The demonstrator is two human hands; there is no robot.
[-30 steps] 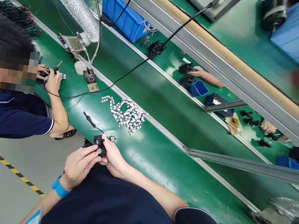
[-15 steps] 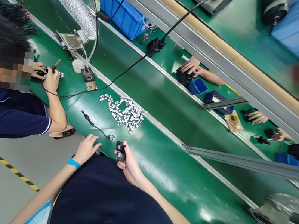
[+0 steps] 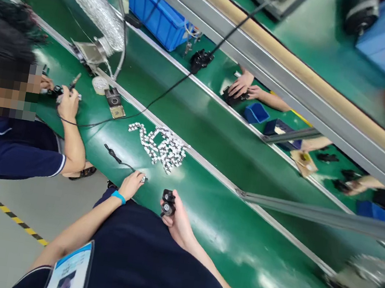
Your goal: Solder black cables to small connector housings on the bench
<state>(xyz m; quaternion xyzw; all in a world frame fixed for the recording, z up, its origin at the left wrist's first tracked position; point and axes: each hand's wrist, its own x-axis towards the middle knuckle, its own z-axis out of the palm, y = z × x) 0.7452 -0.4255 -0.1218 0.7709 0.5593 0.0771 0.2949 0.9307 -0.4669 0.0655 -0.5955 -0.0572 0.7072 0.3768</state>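
My left hand [image 3: 130, 186], with a blue band at the wrist, has its fingers closed around the small white part [image 3: 143, 179] at the end of a black cable [image 3: 115, 154]. The fingertips partly hide that part, and the cable lies on the green bench. Off to the right, my right hand [image 3: 179, 217] grips a black plastic piece [image 3: 167, 202] with two rounded ends facing up. Just beyond both hands lies a spread pile of small white-and-metal parts [image 3: 166, 148].
At left, a co-worker's hand [image 3: 70, 102] holds a soldering iron [image 3: 75, 80]; its cable crosses the bench. A tape roll [image 3: 100, 84] and a soldering stand [image 3: 114, 98] lie close by. A metal frame bar [image 3: 313, 214] crosses at right. Other people's hands [image 3: 242, 84] work opposite.
My left hand has moved right and closed on the white part at the cable's end. My right hand has shifted slightly right, still holding the black piece.
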